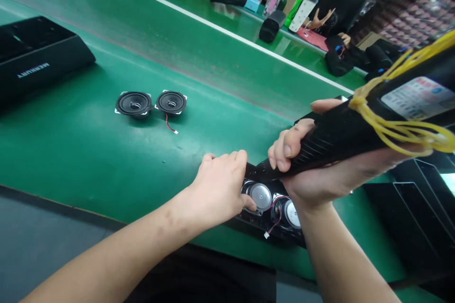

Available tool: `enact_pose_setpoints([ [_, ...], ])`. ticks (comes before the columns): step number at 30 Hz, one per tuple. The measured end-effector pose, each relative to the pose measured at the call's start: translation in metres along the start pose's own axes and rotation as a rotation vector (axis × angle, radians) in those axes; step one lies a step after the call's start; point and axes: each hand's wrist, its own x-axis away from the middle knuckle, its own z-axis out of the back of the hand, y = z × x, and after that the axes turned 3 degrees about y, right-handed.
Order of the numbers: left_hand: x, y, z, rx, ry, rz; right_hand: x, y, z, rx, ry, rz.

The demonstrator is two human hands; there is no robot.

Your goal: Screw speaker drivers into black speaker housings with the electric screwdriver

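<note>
My right hand [316,187] is wrapped round a black electric screwdriver [327,139] with yellow bands tied about it. The tool slants down to the left over a black speaker housing [284,236]; its tip is hard to make out. My left hand [222,189] grips the housing's left end, thumb beside a round silver-backed speaker driver [261,196]. A second driver [293,213] sits to its right, partly behind my right hand. From these drivers a red and black wire ends in a white plug [266,235].
Two loose speaker drivers [134,104] joined by a wire lie on the green table [106,161]. At the left stands a black housing marked MERKURY [46,66]; more black housings [401,218] are at the right. Beyond the white line, other people's hands [322,20] are among speaker parts and bottles.
</note>
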Motion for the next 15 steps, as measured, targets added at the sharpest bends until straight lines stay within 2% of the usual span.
enact_pose_setpoints([
  [5,-0.002,0.000,-0.001,0.002,-0.020,0.015,0.005,0.008,0.001,0.012,-0.081,0.071],
  [10,-0.003,0.000,-0.001,0.005,-0.035,0.021,0.009,0.014,0.004,0.039,-0.104,0.062],
  [15,-0.002,0.000,0.000,0.015,-0.031,0.027,0.010,0.019,0.005,0.019,-0.187,0.116],
])
